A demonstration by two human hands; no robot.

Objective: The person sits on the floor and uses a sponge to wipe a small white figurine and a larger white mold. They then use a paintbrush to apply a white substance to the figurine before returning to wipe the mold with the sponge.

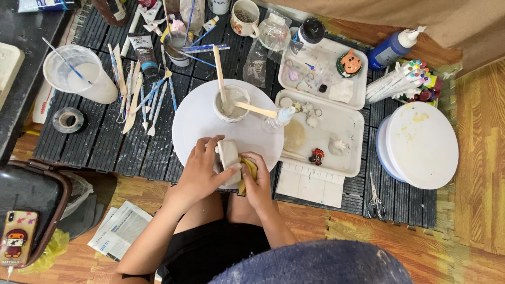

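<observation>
Both hands working over white disc (194,118): left hand (202,168) gripping pale clay piece (229,154) just above disc's near edge, right hand (258,181) pressing yellow sponge (249,169), prob. sponge, against it. Cup (231,102) w/ sticks behind.

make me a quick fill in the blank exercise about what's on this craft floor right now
1. The left hand grips a small white clay piece while the right hand presses a ____ sponge against it.
2. The round white board carries a cup with two ____ sticks in it.
3. The scissors lie on the dark ____.

Missing words: yellow; wooden; mat
</observation>
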